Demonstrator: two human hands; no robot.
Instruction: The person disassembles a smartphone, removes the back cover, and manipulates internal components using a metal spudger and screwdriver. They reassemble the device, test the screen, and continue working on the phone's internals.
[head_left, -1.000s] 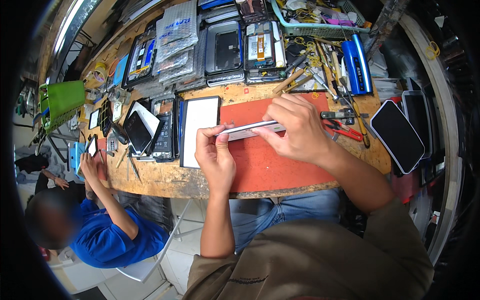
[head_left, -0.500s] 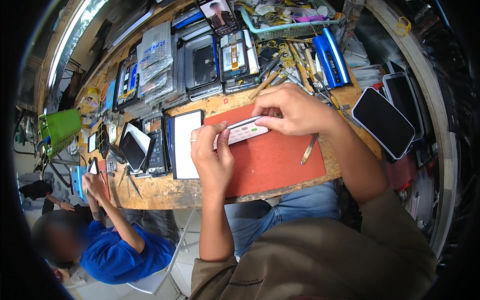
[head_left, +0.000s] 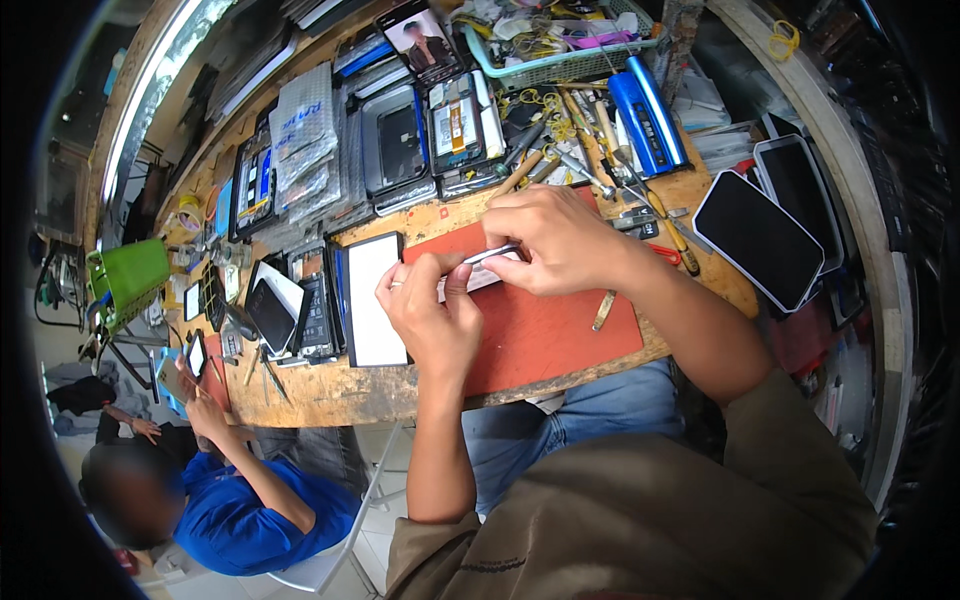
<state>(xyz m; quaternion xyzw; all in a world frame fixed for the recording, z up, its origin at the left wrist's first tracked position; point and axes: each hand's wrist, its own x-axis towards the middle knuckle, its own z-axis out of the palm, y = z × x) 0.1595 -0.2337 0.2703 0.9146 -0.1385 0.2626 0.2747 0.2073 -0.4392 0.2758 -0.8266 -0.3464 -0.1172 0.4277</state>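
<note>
Over a red mat [head_left: 560, 335] I hold a smartphone [head_left: 487, 277] tilted up on its long side, its lit white screen partly showing. The thumb and fingers of my left hand [head_left: 432, 310] pinch its left part. My right hand [head_left: 555, 238] grips the opposite end, thumb along the upper edge. My fingers cover most of the phone. Beside my right wrist a slim metal tool [head_left: 603, 310] lies on the mat. A white flat panel with a dark border [head_left: 376, 310] lies just left of my left hand.
Behind the mat stand opened tablets [head_left: 458, 125], bubble-wrap packs [head_left: 303, 130] and a propped-up phone [head_left: 422, 42]. Hand tools, a blue device [head_left: 650, 120] and a green basket [head_left: 560, 65] fill the back right. Black-screened tablets [head_left: 760, 240] lean at right. A person in blue [head_left: 265, 520] sits at left.
My hands have drawn closer together, the right one shifting left, and less of the phone's screen shows. The person at left now holds up a phone. The whole view has shifted slightly.
</note>
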